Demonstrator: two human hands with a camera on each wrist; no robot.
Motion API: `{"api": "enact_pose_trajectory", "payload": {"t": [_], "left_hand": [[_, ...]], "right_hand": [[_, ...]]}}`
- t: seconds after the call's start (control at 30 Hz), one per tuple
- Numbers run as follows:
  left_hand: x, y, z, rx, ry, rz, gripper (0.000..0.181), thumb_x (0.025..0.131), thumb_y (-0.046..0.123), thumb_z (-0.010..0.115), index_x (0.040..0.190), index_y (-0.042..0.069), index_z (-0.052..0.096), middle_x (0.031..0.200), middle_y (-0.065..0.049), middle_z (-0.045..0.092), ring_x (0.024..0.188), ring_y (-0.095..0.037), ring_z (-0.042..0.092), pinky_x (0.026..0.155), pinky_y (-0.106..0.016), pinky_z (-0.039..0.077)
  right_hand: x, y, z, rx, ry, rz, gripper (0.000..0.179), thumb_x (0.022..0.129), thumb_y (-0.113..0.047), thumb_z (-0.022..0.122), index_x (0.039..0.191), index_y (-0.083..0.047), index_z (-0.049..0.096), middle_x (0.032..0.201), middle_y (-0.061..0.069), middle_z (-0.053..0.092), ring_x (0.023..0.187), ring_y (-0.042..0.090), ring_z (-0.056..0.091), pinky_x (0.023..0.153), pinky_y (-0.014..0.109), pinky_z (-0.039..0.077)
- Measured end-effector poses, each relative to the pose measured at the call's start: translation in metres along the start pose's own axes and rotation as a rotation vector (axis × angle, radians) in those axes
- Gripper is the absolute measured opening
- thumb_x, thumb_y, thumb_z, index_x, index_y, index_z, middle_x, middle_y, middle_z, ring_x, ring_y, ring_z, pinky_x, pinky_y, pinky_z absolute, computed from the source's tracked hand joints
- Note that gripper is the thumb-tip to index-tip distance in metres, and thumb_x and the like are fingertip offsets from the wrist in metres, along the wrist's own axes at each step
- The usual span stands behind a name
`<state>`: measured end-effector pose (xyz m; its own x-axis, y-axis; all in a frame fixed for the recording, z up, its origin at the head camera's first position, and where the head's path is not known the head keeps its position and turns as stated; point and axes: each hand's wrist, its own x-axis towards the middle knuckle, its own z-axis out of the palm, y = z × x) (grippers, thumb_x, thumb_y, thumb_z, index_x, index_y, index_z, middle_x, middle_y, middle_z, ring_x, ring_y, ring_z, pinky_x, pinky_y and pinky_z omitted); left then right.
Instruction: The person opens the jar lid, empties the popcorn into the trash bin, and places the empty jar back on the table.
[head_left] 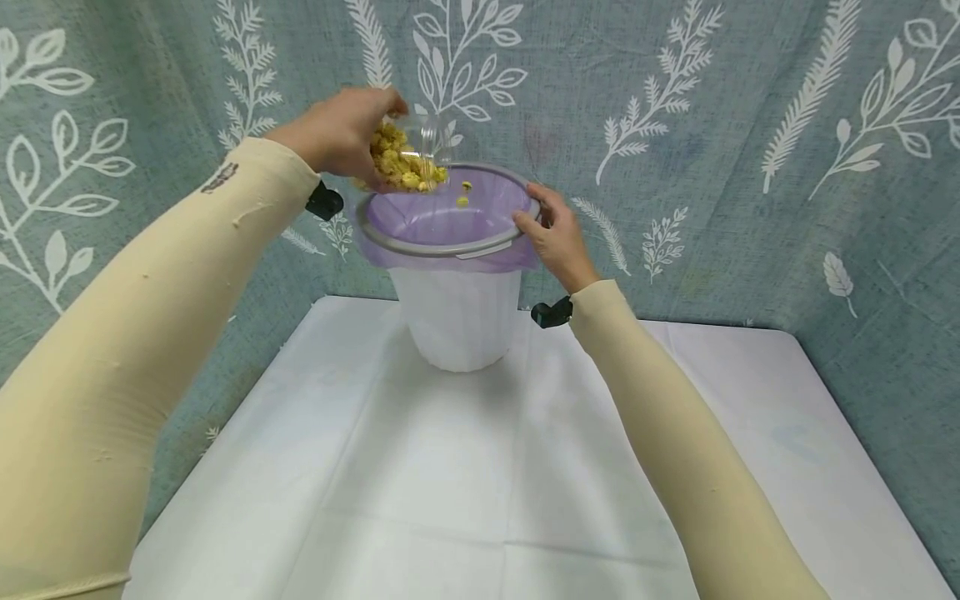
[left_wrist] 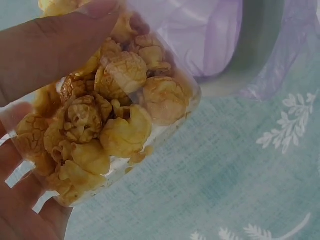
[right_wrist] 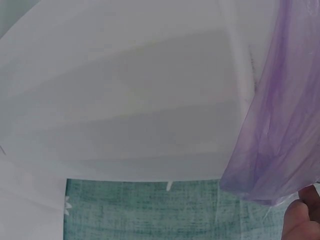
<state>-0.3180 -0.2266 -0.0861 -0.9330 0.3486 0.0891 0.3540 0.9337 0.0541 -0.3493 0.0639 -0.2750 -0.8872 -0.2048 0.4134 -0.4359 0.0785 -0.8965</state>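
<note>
Tipped on its side, a clear plastic jar [head_left: 423, 137] is gripped by my left hand [head_left: 347, 133] above the left part of the bin's mouth. Yellow-brown popcorn [left_wrist: 122, 75] fills much of the jar, and a few pieces [head_left: 463, 198] are in the air over the bin. The white trash bin [head_left: 459, 312] stands upright, lined with a purple bag [head_left: 420, 212] folded over its grey rim [head_left: 420, 248]. At the bin's right side, my right hand [head_left: 557, 237] holds the rim, thumb on top. The right wrist view shows only its fingertips, beside the purple bag. The bin's bottom is hidden.
The bin stands toward the far edge of a table with a white cover [head_left: 450, 483]. Behind and at both sides hangs a blue-green curtain [head_left: 570, 108] with white leaf prints. Each wrist wears a small black camera [head_left: 551, 312].
</note>
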Motion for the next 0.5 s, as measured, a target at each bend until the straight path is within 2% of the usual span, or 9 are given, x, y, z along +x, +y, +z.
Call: {"api": "enact_pose_trajectory", "payload": {"t": [0.5], "left_hand": [[-0.001,0.001,0.0013,0.017,0.005,0.021,0.112,0.071,0.003,0.094,0.163,0.006,0.03,0.165,-0.023,0.036,0.147,-0.051,0.034,0.118,-0.067,0.034]], "right_hand": [[0.0023,0.0013,0.0011,0.026,0.008,-0.006,0.059,0.105,-0.02,0.066,0.159,-0.007,0.045,0.159,0.01,0.044,0.128,0.021,0.056,0.104,0.034,0.051]]}}
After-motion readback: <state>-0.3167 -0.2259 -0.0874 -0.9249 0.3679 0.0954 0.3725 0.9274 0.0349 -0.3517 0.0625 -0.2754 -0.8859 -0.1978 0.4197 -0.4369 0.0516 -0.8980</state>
